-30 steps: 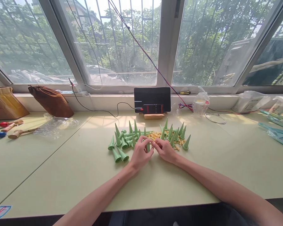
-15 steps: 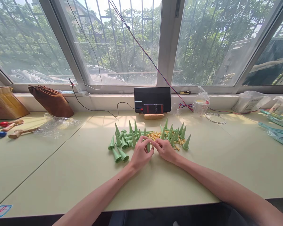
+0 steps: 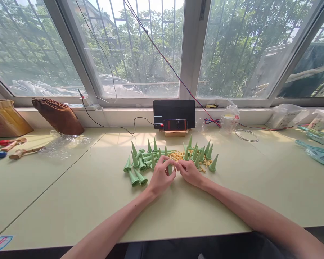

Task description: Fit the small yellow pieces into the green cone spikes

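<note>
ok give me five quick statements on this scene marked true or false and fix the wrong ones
1. The left hand and the right hand are close together. True.
2. All the green cones stand upright. False: several lie on their sides, mostly left of the hands.
3. A phone stands in front of a larger black screen. True.
4. The small yellow pieces are packed in a bag. False: they lie loose among the green cones.
5. The brown pouch is right of the phone. False: it is to the left.
</note>
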A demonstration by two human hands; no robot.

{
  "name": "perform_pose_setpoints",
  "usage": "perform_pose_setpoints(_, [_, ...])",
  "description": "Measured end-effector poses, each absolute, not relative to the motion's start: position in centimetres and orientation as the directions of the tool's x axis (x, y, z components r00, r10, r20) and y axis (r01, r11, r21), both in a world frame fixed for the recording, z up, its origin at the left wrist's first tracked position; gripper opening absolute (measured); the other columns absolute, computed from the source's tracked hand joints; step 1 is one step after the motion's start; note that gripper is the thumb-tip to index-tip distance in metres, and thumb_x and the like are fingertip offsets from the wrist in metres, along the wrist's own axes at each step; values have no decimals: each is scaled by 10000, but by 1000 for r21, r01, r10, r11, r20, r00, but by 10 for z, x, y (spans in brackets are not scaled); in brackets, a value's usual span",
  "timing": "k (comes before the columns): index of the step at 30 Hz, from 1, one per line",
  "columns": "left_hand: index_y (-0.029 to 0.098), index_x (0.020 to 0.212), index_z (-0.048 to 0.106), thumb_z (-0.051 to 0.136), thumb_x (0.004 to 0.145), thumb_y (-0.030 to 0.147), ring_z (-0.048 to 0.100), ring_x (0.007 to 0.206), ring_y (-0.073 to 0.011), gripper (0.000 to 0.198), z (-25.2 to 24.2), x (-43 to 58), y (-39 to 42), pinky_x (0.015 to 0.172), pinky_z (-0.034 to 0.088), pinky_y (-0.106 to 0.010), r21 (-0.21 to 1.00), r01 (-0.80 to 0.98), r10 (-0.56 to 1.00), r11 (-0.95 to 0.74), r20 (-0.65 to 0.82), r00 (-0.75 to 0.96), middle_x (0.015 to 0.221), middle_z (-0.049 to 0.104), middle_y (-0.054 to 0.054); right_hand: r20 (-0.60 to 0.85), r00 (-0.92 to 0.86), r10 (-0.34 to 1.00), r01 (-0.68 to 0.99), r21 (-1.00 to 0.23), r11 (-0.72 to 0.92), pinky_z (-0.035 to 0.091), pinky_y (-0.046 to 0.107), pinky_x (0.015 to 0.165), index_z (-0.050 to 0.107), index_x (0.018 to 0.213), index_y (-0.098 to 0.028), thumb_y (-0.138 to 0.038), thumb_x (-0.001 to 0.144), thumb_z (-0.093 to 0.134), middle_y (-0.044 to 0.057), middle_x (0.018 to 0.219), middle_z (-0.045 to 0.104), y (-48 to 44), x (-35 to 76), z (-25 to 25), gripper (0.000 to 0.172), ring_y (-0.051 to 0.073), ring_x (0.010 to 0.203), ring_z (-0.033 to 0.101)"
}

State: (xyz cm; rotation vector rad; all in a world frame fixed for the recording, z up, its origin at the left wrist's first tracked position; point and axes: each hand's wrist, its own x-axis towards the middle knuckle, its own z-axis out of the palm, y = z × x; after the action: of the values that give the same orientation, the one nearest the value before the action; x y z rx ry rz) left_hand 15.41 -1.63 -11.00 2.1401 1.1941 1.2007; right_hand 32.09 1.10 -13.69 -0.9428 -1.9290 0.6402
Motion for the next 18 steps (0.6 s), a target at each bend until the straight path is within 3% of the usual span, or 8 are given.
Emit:
perform_pose_setpoints(6, [207,939,641,569,823,168,485,537,-40,142,-108,155,-17,517,502,-221,693,469,835,-548,482,265,1024,510,-30,477,-328,815,365,-732,575,286,235,518,484,617,-176,-480,985,367,-31,549,435,11,321,-136,491,97,514,350])
perform_pose_setpoints(11, [204,962,641,574,821,172,494,542,-45,160,-109,155,-16,505,494,-213,699,467,837,-542,499,225,1006,516,-31,444,-353,824,371,-742,559,262,231,489,558,837,-185,-480,962,429,-68,519,401,8,321,-134,345,96,475,302])
perform_pose_setpoints(18, [204,953,639,576,819,167,483,531,-42,153,-110,154,-16,514,501,-221,683,476,830,-553,500,247,1007,513,-31,480,-359,800,358,-721,593,264,236,511,424,633,-185,-457,973,397,-42,568,380,9,321,-134,436,97,527,317])
